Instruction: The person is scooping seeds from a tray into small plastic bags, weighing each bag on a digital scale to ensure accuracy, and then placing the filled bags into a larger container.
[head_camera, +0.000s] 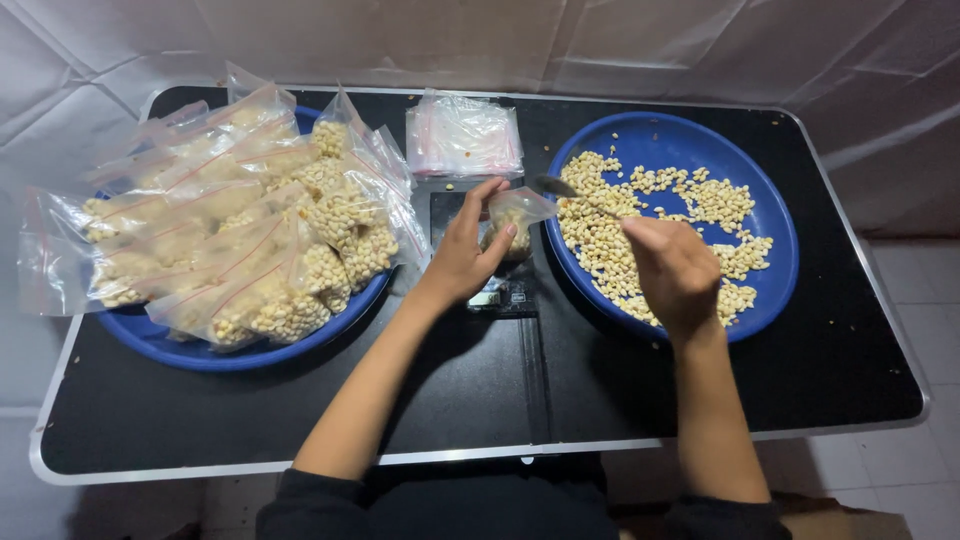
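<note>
My left hand (465, 250) grips a small clear plastic bag (515, 215) partly filled with pale kernels, holding it upright over a small black scale (500, 292) in the table's middle. My right hand (672, 270) is closed on a metal spoon (553, 186) whose bowl reaches toward the bag's mouth. That hand hovers over the left part of a blue plate (770, 215) strewn with loose pale kernels (710, 200).
A second blue plate (200, 350) at the left is heaped with several filled, sealed bags (240, 230). A stack of empty clear bags (463, 135) lies at the back centre. The black table (300, 410) has a metal rim; white sheeting hangs behind.
</note>
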